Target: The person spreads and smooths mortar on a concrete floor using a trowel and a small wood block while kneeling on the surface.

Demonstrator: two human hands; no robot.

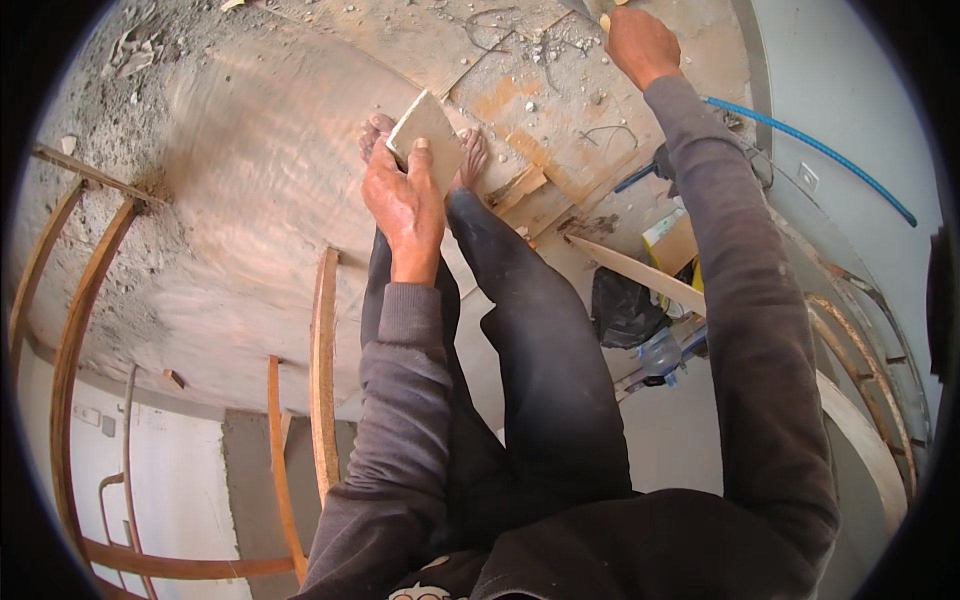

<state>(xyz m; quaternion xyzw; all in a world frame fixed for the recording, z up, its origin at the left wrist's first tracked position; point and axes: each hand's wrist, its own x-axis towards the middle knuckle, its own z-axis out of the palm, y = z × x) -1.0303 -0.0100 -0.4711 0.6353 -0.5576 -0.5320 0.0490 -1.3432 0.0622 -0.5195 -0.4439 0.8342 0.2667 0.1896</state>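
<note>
My left hand (407, 205) is closed on a flat, pale, squared piece that looks like tile or board (432, 160). Its thumb lies on the upper face, and the piece is tilted above my bare feet (470, 158). Away at the upper right, my right hand (643, 45) is closed around the pale handle of a tool (604, 18). A bit of grey metal shows beside that handle at the top edge, but most of the tool is cut off, so its kind is unclear.
Grey rubble (540, 60) and dust cover the floor ahead. Wooden bars (325, 360) stand at the left. To the right are a black plastic bag (625, 305), a clear bottle (660, 352), a wooden plank (640, 272) and a blue ribbed tube (820, 150) by the wall.
</note>
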